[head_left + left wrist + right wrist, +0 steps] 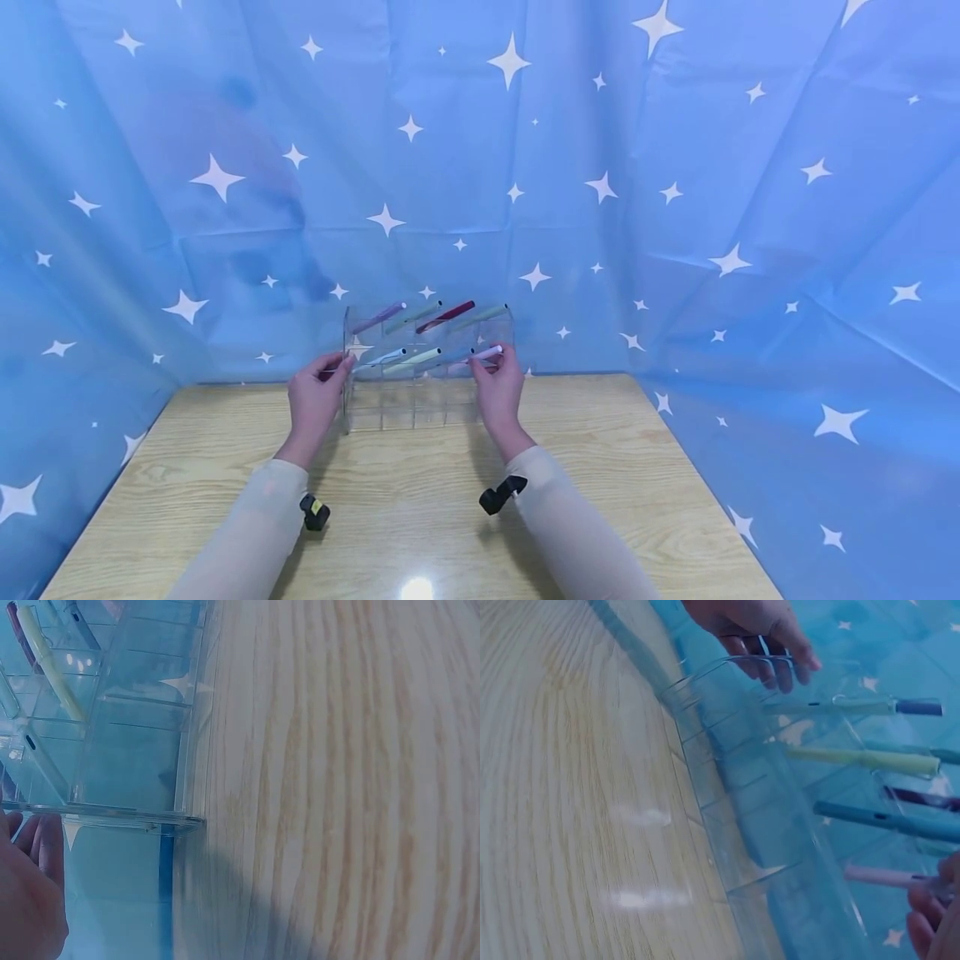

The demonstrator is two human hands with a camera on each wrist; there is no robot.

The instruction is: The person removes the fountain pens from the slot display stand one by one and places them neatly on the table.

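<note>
A clear plastic pen rack (397, 418) with tiers of compartments stands near the table's back edge. My left hand (315, 404) grips its left side panel, with the thumb near the panel's front edge. At the right end of the lower occupied tier, my right hand (501, 390) pinches a pale pink pen (489, 353) between thumb and fingers. The pen lies slanted, its far part within the rack. Beside it in that tier are a pale green pen (420, 358) and a light blue pen (386, 358). A red pen (447, 315) and a purple pen (381, 316) slant in the top tier.
The rack stands on a light wood-grain table (420, 500). A blue curtain (450, 167) with white stars hangs close behind the rack and along both sides. Small black wrist cameras sit at both sleeves.
</note>
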